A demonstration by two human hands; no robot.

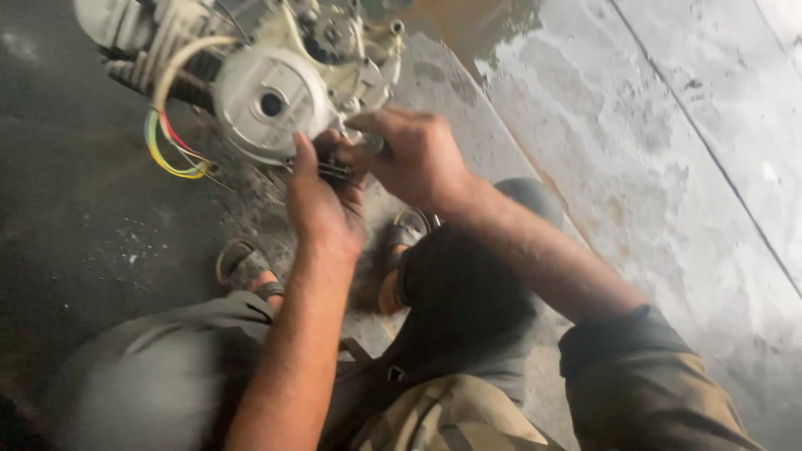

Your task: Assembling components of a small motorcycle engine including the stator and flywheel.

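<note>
Engine casing [276,83], pale metal with a round cover and a dark centre hole, sits on the dark floor [75,234] at the top of the view, partly cut off by the upper edge. Left of the casing the floor lies bare and gritty, with open room out to the frame edge. A cream hose and a loop of yellow, green and red wires [171,146] hang from the casing's left side, curling down just beside the round cover. The casing's long axis runs roughly left to right, finned part to the left, and the round cover faces toward the person.

Below the casing, the left hand [322,205] reaches up, fingers curled around something small and dark at the casing's lower edge; what it pinches is too blurred to tell. Just right of it, touching, the right hand [418,159] is closed over a dark tool-like piece [372,144] pressed to the casing's lower right corner. Both forearms crowd the space directly under the casing.

Further below are the person's sandalled feet [246,267] and bent knees. Right of the casing, a pale, stained concrete slab [652,167] rises from a straight edge and spreads out open.
</note>
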